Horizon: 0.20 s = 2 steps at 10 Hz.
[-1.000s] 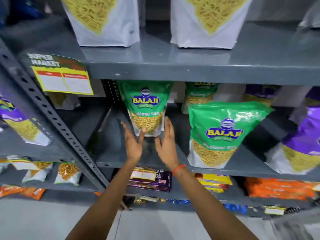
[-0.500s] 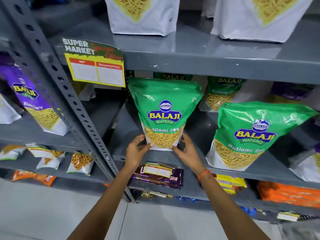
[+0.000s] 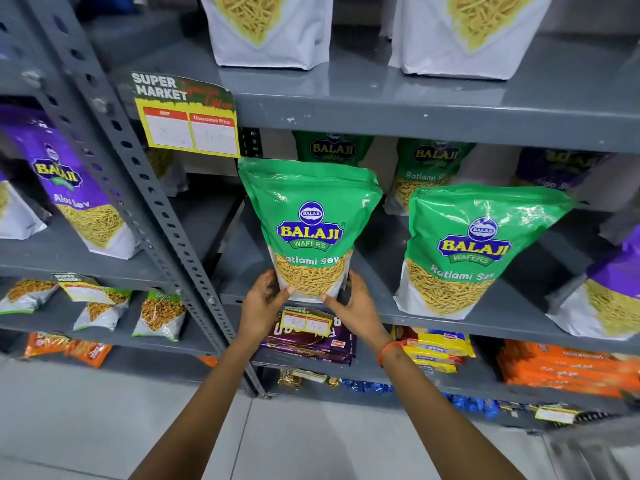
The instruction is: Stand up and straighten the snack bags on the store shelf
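Note:
A green Balaji Ratlami Sev bag stands upright at the front edge of the grey middle shelf. My left hand grips its lower left corner and my right hand grips its lower right corner. A second green Ratlami Sev bag stands to its right, leaning slightly. Two more green bags stand further back, partly hidden. A purple Aloo Sev bag sits at the far right edge.
A perforated grey upright post runs diagonally left of my hands. A yellow price sign hangs from the upper shelf. White bags stand above. Purple and small bags fill the left bay; chocolate and biscuit packs lie below.
The green bag has come forward from the back of the shelf to its front edge. My hands went from flat and open beside it to gripping its lower corners.

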### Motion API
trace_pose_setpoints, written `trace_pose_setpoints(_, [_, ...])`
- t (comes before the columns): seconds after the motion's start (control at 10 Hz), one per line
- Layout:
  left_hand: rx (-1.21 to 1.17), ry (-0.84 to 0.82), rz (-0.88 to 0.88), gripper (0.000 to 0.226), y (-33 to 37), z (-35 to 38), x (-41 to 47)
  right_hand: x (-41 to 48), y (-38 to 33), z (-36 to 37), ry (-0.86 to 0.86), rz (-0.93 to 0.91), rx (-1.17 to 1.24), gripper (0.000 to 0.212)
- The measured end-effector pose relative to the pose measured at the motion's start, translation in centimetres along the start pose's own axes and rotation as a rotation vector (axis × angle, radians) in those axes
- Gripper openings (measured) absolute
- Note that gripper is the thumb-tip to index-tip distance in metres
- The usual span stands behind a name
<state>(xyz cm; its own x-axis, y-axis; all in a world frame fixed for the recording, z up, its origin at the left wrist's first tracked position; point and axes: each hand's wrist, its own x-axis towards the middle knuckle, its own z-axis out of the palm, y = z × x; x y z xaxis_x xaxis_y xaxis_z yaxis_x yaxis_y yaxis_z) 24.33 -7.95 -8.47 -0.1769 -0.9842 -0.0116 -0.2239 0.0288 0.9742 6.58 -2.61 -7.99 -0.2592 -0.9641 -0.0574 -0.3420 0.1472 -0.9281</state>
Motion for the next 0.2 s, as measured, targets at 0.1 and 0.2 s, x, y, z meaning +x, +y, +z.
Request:
trace_pose_setpoints(0.1, [0.315,0.026,-0.052,0.035,1.3,1.4,-1.7,-0.6,-0.3,-0.9,0.006,-0.032,-0.34,0.062])
trace_pose_setpoints(0.2, [0.718,0.005,-0.186,0.031,3.8,3.7,-3.7,-1.3,-1.7,-3.3,-0.088,0.021,-0.561,0.05])
